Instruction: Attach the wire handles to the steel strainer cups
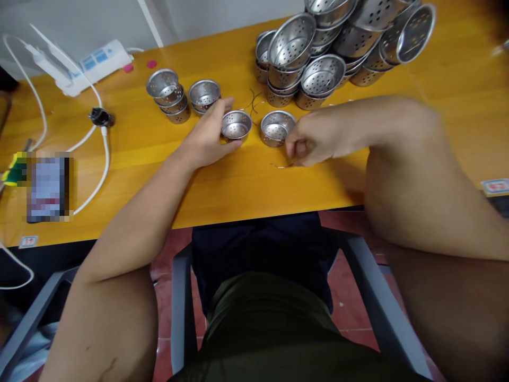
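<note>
The left hand (209, 139) rests on the bench (238, 185) in front of the pile of perforated steel baskets (318, 53). Its fingers (220, 109) are closed narrowly round one strainer basket (236, 126), which stands mouth up on the wood. Just beside it, also in front of the pile, sits a second basket (277, 127), with the right hand (314, 140) close against its far side. That hand's fingers are curled tight, pinching a thin wire (281, 166) that lies along the bench. Left of the pile stand a few loose baskets (178, 95). Farther left lie a power strip (95, 61) and a white cable (104, 159).
</note>
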Motion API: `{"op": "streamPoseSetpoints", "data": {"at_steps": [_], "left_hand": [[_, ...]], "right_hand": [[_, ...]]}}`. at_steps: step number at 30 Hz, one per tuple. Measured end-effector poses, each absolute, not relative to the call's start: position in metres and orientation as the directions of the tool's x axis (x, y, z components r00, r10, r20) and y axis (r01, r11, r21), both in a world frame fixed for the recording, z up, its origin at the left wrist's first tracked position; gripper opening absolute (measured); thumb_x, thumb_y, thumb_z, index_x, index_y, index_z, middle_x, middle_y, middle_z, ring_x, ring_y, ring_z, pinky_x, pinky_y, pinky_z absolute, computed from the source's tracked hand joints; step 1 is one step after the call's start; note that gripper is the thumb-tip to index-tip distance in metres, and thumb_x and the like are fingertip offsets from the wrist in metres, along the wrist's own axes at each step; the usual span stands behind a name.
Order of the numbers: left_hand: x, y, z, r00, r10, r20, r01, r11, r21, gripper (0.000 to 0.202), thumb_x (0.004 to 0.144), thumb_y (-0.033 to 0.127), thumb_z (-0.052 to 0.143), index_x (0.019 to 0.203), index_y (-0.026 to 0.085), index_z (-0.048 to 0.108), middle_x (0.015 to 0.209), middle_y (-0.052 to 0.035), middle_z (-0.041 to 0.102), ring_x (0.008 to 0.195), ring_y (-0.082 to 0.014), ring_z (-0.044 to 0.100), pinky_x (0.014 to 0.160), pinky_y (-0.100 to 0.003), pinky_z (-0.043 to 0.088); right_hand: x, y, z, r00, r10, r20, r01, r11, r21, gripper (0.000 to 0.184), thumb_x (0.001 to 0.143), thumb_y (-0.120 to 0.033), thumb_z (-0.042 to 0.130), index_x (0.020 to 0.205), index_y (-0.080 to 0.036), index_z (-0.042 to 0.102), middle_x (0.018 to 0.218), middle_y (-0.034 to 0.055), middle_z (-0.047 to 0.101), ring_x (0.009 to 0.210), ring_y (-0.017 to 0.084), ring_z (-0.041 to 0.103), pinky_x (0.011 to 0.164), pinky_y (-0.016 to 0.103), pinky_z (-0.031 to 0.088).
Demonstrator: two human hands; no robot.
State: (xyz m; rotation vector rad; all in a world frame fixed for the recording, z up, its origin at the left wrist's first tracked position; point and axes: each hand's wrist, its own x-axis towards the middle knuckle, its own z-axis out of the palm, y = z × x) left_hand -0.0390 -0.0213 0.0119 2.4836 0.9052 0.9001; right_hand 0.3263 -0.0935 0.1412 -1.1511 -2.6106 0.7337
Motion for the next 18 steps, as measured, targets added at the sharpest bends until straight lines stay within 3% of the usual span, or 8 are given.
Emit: {"op": "streamPoseSetpoints", "data": {"at_steps": [3,5,9,11,14,18], "left_hand": [[-0.039,-0.022,0.01,0.584,0.689,0.429,0.456,-0.716,0.529,0.104,0.093,0.041,0.106,0.183,0.039,0.053,0.183,-0.014,0.072,0.166,-0.0534,0.072,0.143,-0.079,0.062],[-0.037,-0.024,0.012,0.562,0.694,0.45,0.459,-0.714,0.528,0.102,0.094,0.044,0.106,0.182,0.038,0.055,0.179,-0.0138,0.074,0.16,-0.0519,0.075,0.14,-0.076,0.064],[-0.026,-0.036,0.029,0.486,0.691,0.535,0.51,-0.722,0.468,0.103,0.095,0.044,0.106,0.184,0.042,0.052,0.181,-0.013,0.069,0.162,-0.0489,0.071,0.14,-0.073,0.064],[-0.021,-0.044,0.04,0.456,0.693,0.558,0.533,-0.715,0.453,0.107,0.098,0.043,0.103,0.189,0.043,0.046,0.183,-0.0135,0.068,0.168,-0.0473,0.066,0.144,-0.072,0.061],[-0.016,-0.056,0.052,0.454,0.7,0.551,0.528,-0.709,0.467,0.109,0.104,0.048,0.095,0.194,0.045,0.035,0.187,-0.0129,0.065,0.177,-0.0446,0.06,0.147,-0.071,0.059],[-0.014,-0.063,0.062,0.453,0.718,0.529,0.524,-0.694,0.493,0.106,0.106,0.053,0.092,0.194,0.049,0.031,0.194,-0.0092,0.06,0.185,-0.0426,0.054,0.154,-0.07,0.051]], "right_hand": [[0.322,-0.11,0.124,-0.69,0.724,-0.011,0.646,0.609,-0.46,0.024,0.11,-0.048,0.095,0.107,-0.025,0.09,0.087,0.0092,0.082,0.097,0.038,0.086,0.085,0.044,0.067],[0.318,-0.12,0.118,-0.698,0.714,-0.061,0.677,0.63,-0.38,0.019,0.106,-0.041,0.096,0.101,-0.024,0.089,0.083,0.0097,0.079,0.094,0.04,0.085,0.083,0.045,0.066],[0.299,-0.133,0.13,-0.654,0.699,-0.287,0.731,0.682,-0.006,0.02,0.093,-0.01,0.089,0.082,-0.023,0.078,0.072,0.0089,0.072,0.076,0.035,0.078,0.067,0.04,0.049],[0.286,-0.137,0.141,-0.62,0.685,-0.383,0.701,0.703,0.123,0.021,0.095,-0.006,0.086,0.084,-0.022,0.078,0.078,0.0111,0.077,0.075,0.034,0.077,0.064,0.04,0.039],[0.275,-0.139,0.151,-0.589,0.678,-0.44,0.706,0.696,0.127,0.019,0.105,-0.013,0.086,0.09,-0.022,0.077,0.092,0.0162,0.084,0.081,0.034,0.076,0.066,0.043,0.034],[0.283,-0.135,0.154,-0.686,0.625,-0.371,0.699,0.708,-0.099,0.025,0.104,-0.015,0.083,0.091,-0.026,0.065,0.092,0.0067,0.077,0.078,0.028,0.065,0.071,0.041,0.033]]}}
